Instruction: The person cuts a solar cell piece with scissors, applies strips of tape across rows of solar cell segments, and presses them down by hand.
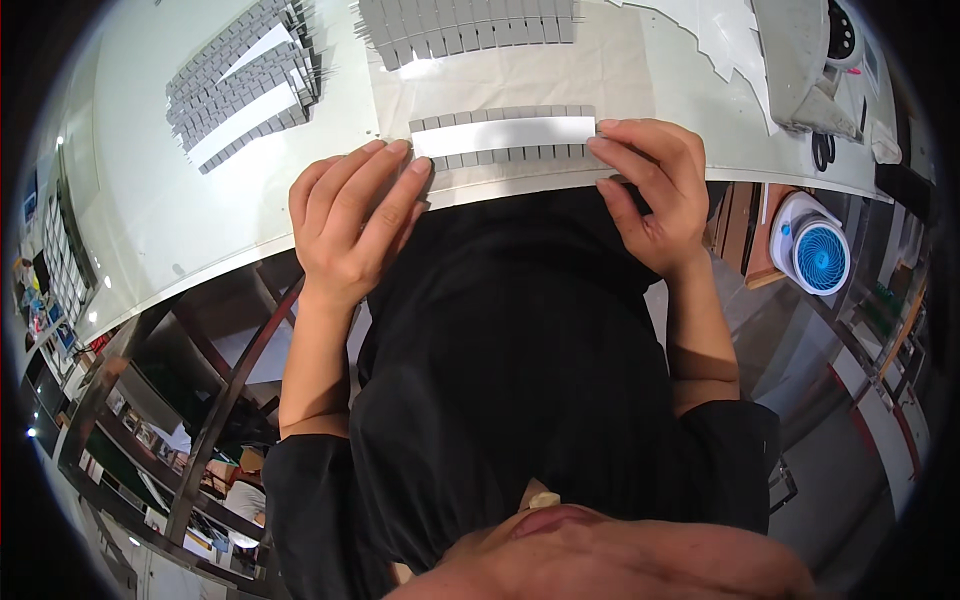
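Near the table's front edge lies a row of small grey rectangular pieces with a white strip along its middle. My left hand is at the row's left end, fingers spread and fingertips against the end pieces. At the opposite end, my right hand touches the strip's tip with its fingertips. Its thumb stays apart, just below the row. Neither hand is closed around anything.
Beyond the row sits a larger set of grey pieces with thin pins sticking out. A stack of similar rows with white strips lies at the left. Black-handled scissors are at the right edge. A blue-and-white fan stands below the table.
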Action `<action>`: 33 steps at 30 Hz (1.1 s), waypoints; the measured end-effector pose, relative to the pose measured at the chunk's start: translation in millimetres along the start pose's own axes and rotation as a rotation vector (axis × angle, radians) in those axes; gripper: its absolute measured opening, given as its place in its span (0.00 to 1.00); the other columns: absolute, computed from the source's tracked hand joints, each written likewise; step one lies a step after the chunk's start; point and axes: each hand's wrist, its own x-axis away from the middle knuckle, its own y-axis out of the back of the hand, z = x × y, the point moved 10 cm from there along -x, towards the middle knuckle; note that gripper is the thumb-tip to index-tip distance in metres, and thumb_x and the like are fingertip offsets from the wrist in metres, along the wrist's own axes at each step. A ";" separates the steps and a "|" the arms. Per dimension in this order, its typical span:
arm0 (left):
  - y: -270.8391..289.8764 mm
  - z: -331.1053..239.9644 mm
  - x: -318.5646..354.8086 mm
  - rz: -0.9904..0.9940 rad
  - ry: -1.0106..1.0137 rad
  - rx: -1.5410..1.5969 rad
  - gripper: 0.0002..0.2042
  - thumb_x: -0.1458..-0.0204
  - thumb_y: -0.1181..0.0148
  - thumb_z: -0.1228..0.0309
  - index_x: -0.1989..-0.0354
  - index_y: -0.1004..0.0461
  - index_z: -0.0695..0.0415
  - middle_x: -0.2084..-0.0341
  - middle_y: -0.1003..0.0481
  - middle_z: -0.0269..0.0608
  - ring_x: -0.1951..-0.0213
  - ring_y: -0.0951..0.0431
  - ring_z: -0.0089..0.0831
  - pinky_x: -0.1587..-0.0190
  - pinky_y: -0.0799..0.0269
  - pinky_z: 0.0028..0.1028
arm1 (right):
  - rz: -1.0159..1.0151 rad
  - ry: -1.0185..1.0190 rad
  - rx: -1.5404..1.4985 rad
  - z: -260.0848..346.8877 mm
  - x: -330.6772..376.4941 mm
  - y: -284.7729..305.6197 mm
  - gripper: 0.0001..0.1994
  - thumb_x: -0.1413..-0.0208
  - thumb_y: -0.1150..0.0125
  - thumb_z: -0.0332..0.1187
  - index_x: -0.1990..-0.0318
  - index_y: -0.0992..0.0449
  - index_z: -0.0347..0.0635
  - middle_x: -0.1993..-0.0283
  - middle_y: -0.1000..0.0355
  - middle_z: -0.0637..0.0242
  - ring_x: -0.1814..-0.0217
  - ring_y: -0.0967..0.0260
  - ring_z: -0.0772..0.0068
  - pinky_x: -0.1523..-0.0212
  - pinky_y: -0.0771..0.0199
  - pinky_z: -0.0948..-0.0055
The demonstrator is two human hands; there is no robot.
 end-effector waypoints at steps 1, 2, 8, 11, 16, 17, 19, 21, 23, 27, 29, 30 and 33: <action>0.7 -0.2 0.6 -0.010 -0.001 0.014 0.15 0.48 0.29 0.67 0.51 0.14 0.47 0.51 0.18 0.33 0.49 0.19 0.32 0.45 0.28 0.35 | 0.000 0.000 -0.001 -0.4 0.9 -1.1 0.18 0.52 0.27 0.26 0.50 0.16 0.46 0.46 0.22 0.67 0.47 0.27 0.59 0.47 0.25 0.64; 0.9 0.0 1.2 -0.009 0.000 0.012 0.15 0.48 0.29 0.67 0.51 0.14 0.47 0.51 0.18 0.33 0.49 0.19 0.32 0.45 0.28 0.35 | 0.010 0.008 0.018 -0.3 1.7 -3.2 0.19 0.52 0.27 0.25 0.50 0.16 0.45 0.46 0.22 0.67 0.46 0.27 0.59 0.46 0.25 0.64; -2.4 -2.2 3.8 0.033 -0.027 -0.013 0.15 0.47 0.29 0.65 0.50 0.14 0.44 0.51 0.18 0.32 0.49 0.19 0.30 0.43 0.30 0.36 | -0.004 0.046 0.073 0.1 3.5 -8.2 0.19 0.52 0.28 0.23 0.50 0.16 0.44 0.45 0.22 0.68 0.46 0.27 0.59 0.46 0.24 0.64; -2.6 -1.3 4.4 0.041 -0.024 -0.021 0.15 0.47 0.29 0.65 0.50 0.14 0.44 0.51 0.18 0.31 0.49 0.19 0.30 0.41 0.30 0.37 | -0.020 0.057 0.084 1.4 3.3 -7.5 0.18 0.52 0.29 0.22 0.51 0.16 0.44 0.46 0.22 0.68 0.46 0.26 0.60 0.46 0.24 0.65; -2.1 -0.8 5.1 0.053 -0.022 -0.023 0.15 0.47 0.29 0.64 0.49 0.15 0.44 0.50 0.18 0.31 0.48 0.19 0.30 0.40 0.30 0.37 | -0.031 0.060 0.090 2.1 3.3 -8.1 0.18 0.51 0.29 0.22 0.51 0.16 0.43 0.46 0.21 0.68 0.46 0.26 0.60 0.46 0.24 0.65; -2.2 -0.7 5.4 0.053 -0.021 -0.024 0.15 0.47 0.29 0.64 0.49 0.15 0.44 0.50 0.18 0.31 0.48 0.19 0.30 0.40 0.30 0.37 | -0.031 0.055 0.091 2.3 3.2 -8.0 0.18 0.51 0.29 0.22 0.50 0.16 0.43 0.46 0.21 0.68 0.46 0.26 0.60 0.46 0.24 0.65; -2.2 -1.0 5.5 0.041 -0.024 -0.028 0.15 0.46 0.29 0.64 0.49 0.15 0.43 0.50 0.18 0.31 0.48 0.19 0.30 0.40 0.30 0.38 | -0.031 0.051 0.089 2.6 3.3 -7.9 0.18 0.51 0.29 0.22 0.50 0.15 0.43 0.46 0.21 0.68 0.47 0.26 0.60 0.46 0.24 0.65; -3.0 -0.6 6.3 0.040 -0.024 -0.033 0.15 0.46 0.29 0.64 0.49 0.15 0.43 0.50 0.18 0.31 0.48 0.19 0.30 0.40 0.30 0.38 | -0.034 0.049 0.103 2.0 3.8 -8.7 0.18 0.51 0.29 0.22 0.51 0.15 0.43 0.47 0.21 0.68 0.47 0.26 0.61 0.47 0.24 0.65; -2.4 -0.4 6.1 0.040 -0.022 -0.040 0.15 0.46 0.30 0.64 0.49 0.15 0.43 0.50 0.18 0.31 0.48 0.19 0.30 0.40 0.30 0.38 | -0.032 0.049 0.102 2.4 3.1 -8.5 0.17 0.51 0.29 0.22 0.51 0.15 0.42 0.47 0.21 0.68 0.47 0.26 0.61 0.47 0.24 0.66; -3.6 -2.1 6.1 0.044 -0.045 -0.032 0.14 0.44 0.31 0.65 0.49 0.14 0.47 0.51 0.18 0.36 0.47 0.19 0.34 0.40 0.29 0.40 | -0.033 0.044 0.111 2.7 2.8 -7.9 0.16 0.50 0.29 0.22 0.52 0.15 0.41 0.48 0.21 0.67 0.47 0.26 0.61 0.47 0.24 0.66; -2.7 -2.6 6.0 0.037 -0.048 -0.029 0.14 0.43 0.31 0.65 0.49 0.14 0.47 0.51 0.18 0.36 0.48 0.19 0.34 0.40 0.29 0.40 | -0.035 0.047 0.112 3.1 2.5 -7.1 0.16 0.50 0.29 0.23 0.52 0.15 0.41 0.48 0.21 0.67 0.48 0.26 0.61 0.47 0.24 0.66; -2.7 -2.8 5.1 0.044 -0.047 -0.025 0.14 0.43 0.32 0.64 0.49 0.15 0.47 0.51 0.18 0.36 0.47 0.19 0.34 0.39 0.29 0.40 | -0.036 0.048 0.119 3.3 2.2 -6.9 0.16 0.50 0.29 0.23 0.52 0.15 0.41 0.48 0.21 0.66 0.48 0.26 0.61 0.47 0.24 0.66; -2.7 -1.3 5.0 0.057 -0.027 -0.028 0.15 0.43 0.32 0.62 0.49 0.15 0.47 0.51 0.18 0.34 0.48 0.19 0.32 0.39 0.30 0.39 | -0.038 0.047 0.111 2.6 2.9 -7.2 0.17 0.50 0.29 0.23 0.51 0.15 0.41 0.48 0.21 0.66 0.47 0.26 0.61 0.47 0.23 0.66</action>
